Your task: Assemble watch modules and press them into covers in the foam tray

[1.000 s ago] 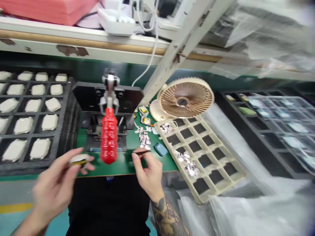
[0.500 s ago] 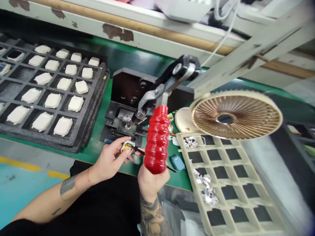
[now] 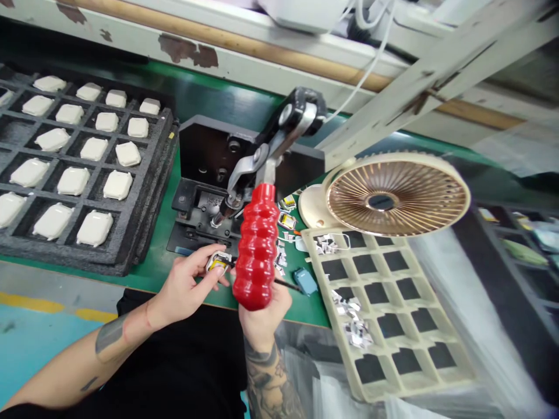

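My left hand [image 3: 192,281] pinches a small white-rimmed watch casing [image 3: 218,262] with a yellow part inside, just in front of the black press fixture [image 3: 209,212]. Behind the red ribbed lever handle [image 3: 257,250] is my right hand [image 3: 264,311], its fingers mostly hidden. A thin black tool [image 3: 286,284] runs from the casing behind the handle and sticks out to the right; it appears to be held in my right hand. The tool's tip meets the inside of the casing.
Stacked dark foam trays [image 3: 126,233] with white casings stand at the left. On the right are a small fan [image 3: 397,195], a beige compartment tray [image 3: 379,361] with silvery pieces, and a blue block [image 3: 305,281]. Two yellow-and-white parts [image 3: 287,221] lie behind the handle.
The whole view has shifted, so the bench items appear farther left. Both hands stay around the casing and tool, and more small parts show to the right of the handle.
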{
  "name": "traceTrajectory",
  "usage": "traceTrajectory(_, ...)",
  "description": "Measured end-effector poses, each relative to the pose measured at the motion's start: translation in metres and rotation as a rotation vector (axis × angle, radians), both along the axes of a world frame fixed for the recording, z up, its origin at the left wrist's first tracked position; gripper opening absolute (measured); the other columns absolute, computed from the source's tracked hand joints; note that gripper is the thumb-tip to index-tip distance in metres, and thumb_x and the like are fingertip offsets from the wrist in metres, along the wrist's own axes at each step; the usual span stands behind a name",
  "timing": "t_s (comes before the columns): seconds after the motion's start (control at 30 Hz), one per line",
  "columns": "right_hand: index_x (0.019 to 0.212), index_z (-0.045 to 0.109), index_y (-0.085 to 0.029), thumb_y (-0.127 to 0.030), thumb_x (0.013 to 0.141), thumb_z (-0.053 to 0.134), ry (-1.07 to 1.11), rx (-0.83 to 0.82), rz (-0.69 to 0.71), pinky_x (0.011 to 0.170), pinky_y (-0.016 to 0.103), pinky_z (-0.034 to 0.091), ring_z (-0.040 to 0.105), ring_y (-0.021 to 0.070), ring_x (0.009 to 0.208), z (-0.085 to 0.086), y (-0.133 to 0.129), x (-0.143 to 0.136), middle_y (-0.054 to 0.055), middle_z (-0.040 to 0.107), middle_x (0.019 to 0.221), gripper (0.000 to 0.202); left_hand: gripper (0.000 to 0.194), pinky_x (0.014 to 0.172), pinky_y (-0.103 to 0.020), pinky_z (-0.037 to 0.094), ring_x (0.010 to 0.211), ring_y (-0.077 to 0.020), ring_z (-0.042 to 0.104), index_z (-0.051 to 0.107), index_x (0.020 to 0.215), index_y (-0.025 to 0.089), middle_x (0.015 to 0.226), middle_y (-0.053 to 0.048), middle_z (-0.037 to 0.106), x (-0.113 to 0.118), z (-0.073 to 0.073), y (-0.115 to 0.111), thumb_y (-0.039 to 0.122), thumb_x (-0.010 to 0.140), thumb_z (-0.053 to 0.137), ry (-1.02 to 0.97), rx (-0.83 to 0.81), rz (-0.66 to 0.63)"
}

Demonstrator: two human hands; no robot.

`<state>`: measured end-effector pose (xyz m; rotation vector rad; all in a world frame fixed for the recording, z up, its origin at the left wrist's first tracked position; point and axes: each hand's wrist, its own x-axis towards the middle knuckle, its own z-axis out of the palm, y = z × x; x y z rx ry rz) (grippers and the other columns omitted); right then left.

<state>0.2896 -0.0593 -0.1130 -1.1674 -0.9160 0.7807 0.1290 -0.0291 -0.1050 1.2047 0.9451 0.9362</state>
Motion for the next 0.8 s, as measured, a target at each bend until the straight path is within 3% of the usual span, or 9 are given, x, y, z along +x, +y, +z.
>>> traceTrajectory(0.1,0.102,0.077,-0.024,-0.023,0.099,0.076,0.133,0.072,0.082,0.065,0.03,0.066,0.077,0.017,0.073,0.001,0.002,0.002,0.002,0.079,0.088,0.004,0.045,0.074,-0.029,0.07,0.088,-0.0204,0.083,0.063,0.151,0.022,0.113,-0.009,0.082,0.0,0.0,0.002,0.037,0.109,0.07,-0.046,-0.023,0.021)
traceTrajectory(0.2,0.105,0.076,-0.024,-0.027,0.101,0.074,0.122,0.187,-0.071,0.067,0.03,0.067,0.079,0.0184,0.08,0.005,0.005,0.0,0.002,0.079,0.089,0.006,0.044,0.072,-0.028,0.069,0.084,-0.0197,0.083,0.064,0.148,0.02,0.113,-0.01,0.083,0.001,0.003,0.003,0.038,0.108,0.072,-0.119,-0.062,0.08)
traceTrajectory(0.3,0.109,0.075,-0.023,-0.026,0.099,0.076,0.037,0.146,-0.199,0.072,0.033,0.069,0.081,0.0201,0.084,0.006,0.007,-0.004,0.004,0.081,0.096,0.01,0.046,0.069,-0.027,0.068,0.085,-0.0208,0.084,0.062,0.147,0.018,0.111,-0.011,0.083,0.003,0.006,0.004,0.038,0.107,0.074,-0.174,-0.096,0.107)
traceTrajectory(0.4,0.11,0.074,-0.022,-0.026,0.099,0.077,0.007,0.029,-0.146,0.075,0.037,0.07,0.081,0.0205,0.082,0.003,0.006,-0.009,0.006,0.082,0.101,0.012,0.05,0.071,-0.029,0.068,0.085,-0.0215,0.083,0.062,0.147,0.017,0.112,-0.013,0.083,0.002,0.009,0.004,0.04,0.105,0.076,-0.197,-0.114,0.109)
traceTrajectory(0.5,0.106,0.071,-0.023,-0.033,0.104,0.071,0.092,0.039,-0.026,0.067,0.034,0.067,0.078,0.0185,0.074,0.006,0.0,-0.005,0.005,0.081,0.096,0.01,0.051,0.073,-0.035,0.069,0.088,-0.0253,0.083,0.066,0.143,0.014,0.116,-0.017,0.082,-0.003,0.01,0.006,0.049,0.107,0.071,-0.229,-0.142,0.133)
traceTrajectory(0.6,0.096,0.064,-0.025,-0.046,0.104,0.07,0.157,0.067,0.169,0.053,0.031,0.059,0.071,0.0185,0.062,0.025,-0.011,0.021,0.003,0.074,0.078,0.023,0.048,0.069,-0.034,0.067,0.084,-0.0248,0.082,0.067,0.139,0.013,0.114,-0.017,0.082,-0.009,0.009,0.008,0.049,0.107,0.07,-0.21,-0.196,0.152)
traceTrajectory(0.67,0.084,0.055,-0.027,-0.057,0.101,0.068,0.123,0.061,0.251,0.045,0.031,0.051,0.059,0.0171,0.047,0.046,-0.017,0.053,-0.003,0.061,0.057,0.037,0.045,0.068,-0.033,0.065,0.08,-0.0233,0.08,0.067,0.139,0.015,0.109,-0.015,0.083,-0.01,0.009,0.009,0.043,0.105,0.075,-0.182,-0.194,0.089)
traceTrajectory(0.73,0.075,0.044,-0.029,-0.066,0.097,0.066,0.038,0.089,0.234,0.041,0.031,0.045,0.042,0.0147,0.034,0.069,-0.015,0.088,-0.009,0.042,0.041,0.048,0.045,0.069,-0.034,0.065,0.078,-0.023,0.08,0.067,0.14,0.016,0.107,-0.014,0.083,-0.008,0.009,0.007,0.041,0.104,0.076,-0.154,-0.149,0.037)
traceTrajectory(0.8,0.073,0.042,-0.03,-0.067,0.095,0.067,-0.067,0.129,0.143,0.043,0.033,0.046,0.041,0.0147,0.034,0.088,0.001,0.117,-0.01,0.04,0.04,0.05,0.042,0.07,-0.034,0.066,0.077,-0.0223,0.079,0.068,0.139,0.017,0.107,-0.013,0.083,-0.004,0.01,0.003,0.041,0.105,0.075,-0.112,-0.1,0.043)
